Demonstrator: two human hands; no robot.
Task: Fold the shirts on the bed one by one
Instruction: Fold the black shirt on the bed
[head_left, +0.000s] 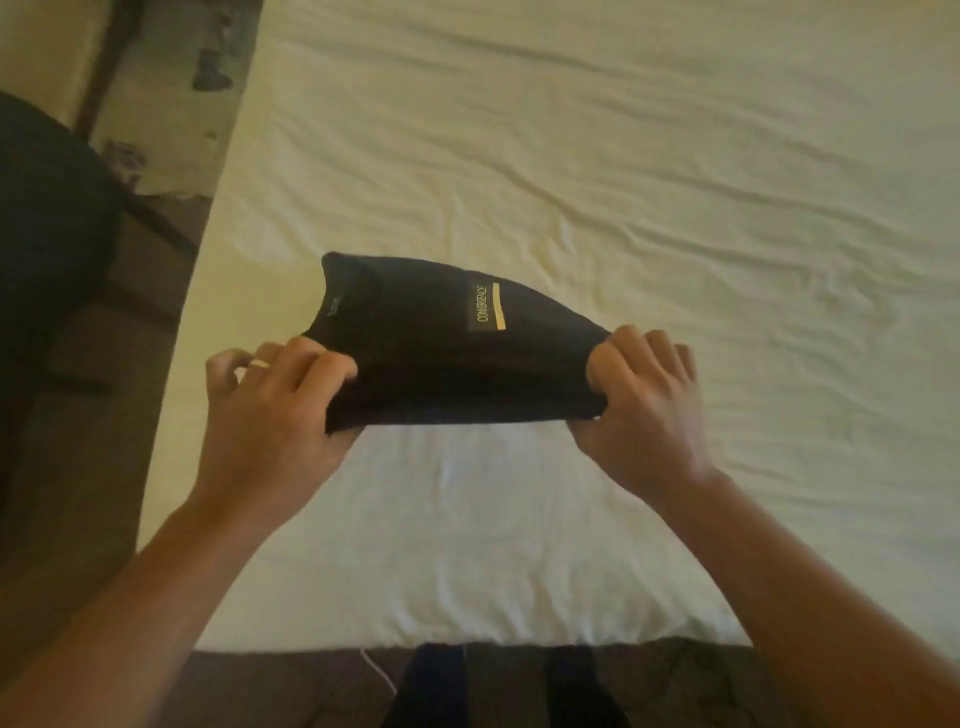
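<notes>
both forearms reach up from the bottom of the view, and between them, at the very bottom edge, dark legs stand on a dark floor at the foot of the bed (623, 156). left hand (270, 410) has its grip closed on the near left corner of a black shirt (441, 338), thumb on top and fingers curled under the stacked layers; a pale ring shows on one finger. right hand (644, 405) does the same at the near right corner, pinching the bunched edge between thumb and curled fingers.

the shirt is already folded down to a compact packet, collar toward the left, with a small printed label (485, 306) and a yellow bar facing up. it seems to be held just above the cream sheet, its near edge pulled taut between the two hands while the far edge sags toward the mattress. holding both near corners likely keeps the layers from sliding apart and lets the packet travel as one piece.

judging by its shape, this shirt is close to done; what remains is probably setting it down flat or making one last fold. no other shirts show on the wrinkled sheet in view. a dark rounded object (47, 234) sits off the bed's left side; i cannot tell what it is.
</notes>
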